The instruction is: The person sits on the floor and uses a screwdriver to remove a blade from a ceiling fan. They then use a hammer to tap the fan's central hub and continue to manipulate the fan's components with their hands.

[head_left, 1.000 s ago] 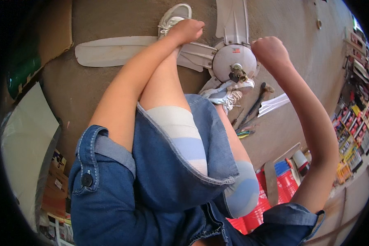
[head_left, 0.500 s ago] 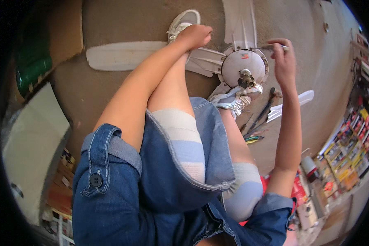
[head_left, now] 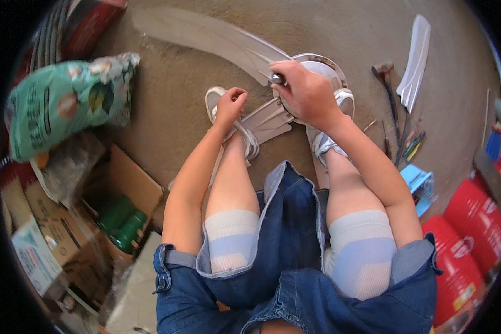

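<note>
A ceiling fan with a round white hub (head_left: 320, 68) lies on the floor before my feet. One long white blade (head_left: 206, 40) reaches from it to the far left; another blade (head_left: 268, 118) runs toward my left shoe (head_left: 212, 100). Over the hub's left side, my right hand (head_left: 309, 93) is closed round a slim hand tool (head_left: 276, 78); only its round silver end shows. My left hand (head_left: 231, 107) hovers by the left shoe, fingers curled together, and I cannot make out what they pinch. My right shoe (head_left: 344, 101) rests against the hub's near right side.
To the right lie a hammer (head_left: 388, 83), a loose white blade (head_left: 414, 61), pliers (head_left: 414, 147) and a blue plastic item (head_left: 418, 186). Red drums (head_left: 456, 253) stand nearer. On the left are a green flowered bag (head_left: 67, 106) and a cardboard box (head_left: 136, 175) holding green bottles (head_left: 125, 225).
My right hand has moved with its tool from the hub's right side to its left. My left hand stays near the left shoe. The view has turned, and the fan appears rotated.
</note>
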